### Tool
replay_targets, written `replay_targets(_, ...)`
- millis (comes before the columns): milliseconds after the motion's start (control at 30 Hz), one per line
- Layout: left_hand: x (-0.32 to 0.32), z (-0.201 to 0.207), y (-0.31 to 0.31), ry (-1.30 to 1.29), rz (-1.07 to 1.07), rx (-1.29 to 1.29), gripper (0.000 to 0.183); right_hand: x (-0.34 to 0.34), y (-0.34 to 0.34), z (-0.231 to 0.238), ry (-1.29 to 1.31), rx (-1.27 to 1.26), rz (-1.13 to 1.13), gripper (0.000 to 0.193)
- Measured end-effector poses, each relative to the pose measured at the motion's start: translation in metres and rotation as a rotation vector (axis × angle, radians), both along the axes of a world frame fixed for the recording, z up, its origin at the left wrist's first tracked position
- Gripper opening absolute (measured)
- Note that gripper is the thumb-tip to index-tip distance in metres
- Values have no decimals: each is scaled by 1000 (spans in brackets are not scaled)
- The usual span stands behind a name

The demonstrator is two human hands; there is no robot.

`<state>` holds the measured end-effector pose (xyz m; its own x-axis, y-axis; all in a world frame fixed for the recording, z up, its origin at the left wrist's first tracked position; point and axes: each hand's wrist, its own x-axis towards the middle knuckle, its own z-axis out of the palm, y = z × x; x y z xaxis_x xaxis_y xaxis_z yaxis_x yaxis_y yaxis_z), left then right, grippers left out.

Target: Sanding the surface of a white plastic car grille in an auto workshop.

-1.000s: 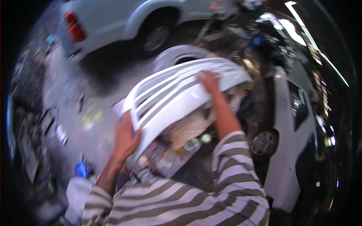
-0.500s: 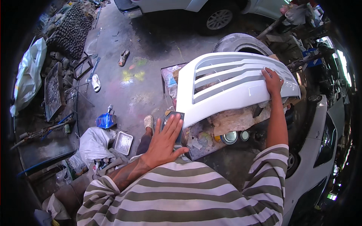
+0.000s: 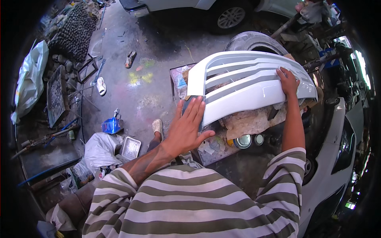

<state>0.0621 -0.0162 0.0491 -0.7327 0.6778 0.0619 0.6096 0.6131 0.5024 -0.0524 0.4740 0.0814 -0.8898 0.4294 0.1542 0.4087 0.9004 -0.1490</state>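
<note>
A white slatted car grille panel (image 3: 242,93) lies across a low, paint-stained stand in front of me. My left hand (image 3: 184,127) is at the panel's near left end, fingers straight and close together, thumb out to the side. Beneath those fingers it holds a dark sheet that looks like sandpaper (image 3: 201,115), against the panel's left edge. Most of that sheet is hidden by the hand. My right hand (image 3: 289,82) rests farther right on the panel, its fingers bent over a slat. Whether the fingertips reach underneath is hidden.
Behind the panel lies a tyre (image 3: 258,41). Paint cans (image 3: 243,141) stand below its near edge. A blue container (image 3: 112,124), a foil tray (image 3: 131,148) and a white sack (image 3: 101,150) sit on the floor at left. A silver car (image 3: 327,158) stands at right.
My left hand and the dark sheet have moved right and away from me, farther onto the panel's end. The panel's far edge has shifted slightly up in view. My right hand keeps its place.
</note>
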Motion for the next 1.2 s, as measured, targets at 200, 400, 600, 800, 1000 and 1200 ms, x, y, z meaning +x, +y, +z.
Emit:
replay_targets(200, 36, -3, -34, -51, -64, -78, 93, 5, 3, -3, 8, 12, 3, 61)
replay_targets(400, 4, -5, -17, 1, -93, 30, 92, 3, 5, -2, 4, 1, -4, 61)
replay_targets(600, 14, -7, -33, -93, -128, 11, 93, 1, 3, -1, 12, -10, 9, 61)
replay_targets(800, 32, -11, -44, -84, -125, 38, 95, 5, 8, -3, 19, -6, -1, 59)
replay_targets(1000, 3, -6, -34, -76, -56, 34, 94, 2, 6, -2, -4, -20, 0, 60)
replay_targets(1200, 38, -8, -53, -99, -110, -112, 96, 4, 10, -8, 32, 17, 15, 59)
